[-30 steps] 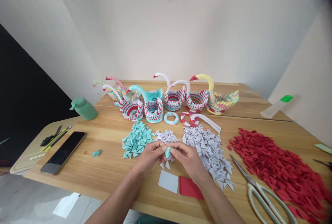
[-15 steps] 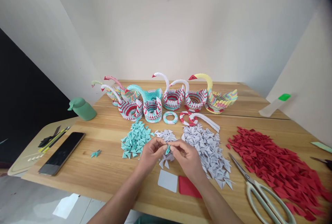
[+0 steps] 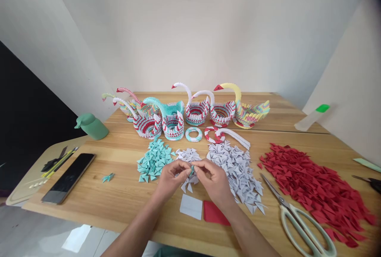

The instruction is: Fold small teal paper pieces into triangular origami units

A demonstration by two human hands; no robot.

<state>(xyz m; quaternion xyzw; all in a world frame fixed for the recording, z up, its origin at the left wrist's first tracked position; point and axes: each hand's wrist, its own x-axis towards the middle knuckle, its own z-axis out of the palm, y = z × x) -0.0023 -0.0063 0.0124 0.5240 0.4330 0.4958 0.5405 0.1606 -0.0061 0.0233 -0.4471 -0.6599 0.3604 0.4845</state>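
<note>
Both hands meet over the middle of the table, pinching one small teal folded paper piece (image 3: 192,169) between the fingertips. My left hand (image 3: 175,174) grips it from the left and my right hand (image 3: 210,177) from the right; the fingers cover much of it. Behind my left hand spreads a pile of teal paper triangles (image 3: 155,160). A small heap of white triangles (image 3: 188,155) lies just beyond the fingertips, and a larger pile of grey-white triangles (image 3: 236,173) sits beside my right hand. Below the hands are a white paper sheet (image 3: 191,206) and a red paper stack (image 3: 214,213).
Several folded-paper swans (image 3: 198,112) stand along the back, with two paper rings (image 3: 193,134) before them. To the right lie scissors (image 3: 293,209) and a red triangle pile (image 3: 312,189). A phone (image 3: 69,177), joined teal pieces (image 3: 107,177) and a green jug (image 3: 92,126) are left.
The hands stay close together on the teal piece, with only slight finger movement. The whole view has shifted slightly, so the table's contents appear a little further left.
</note>
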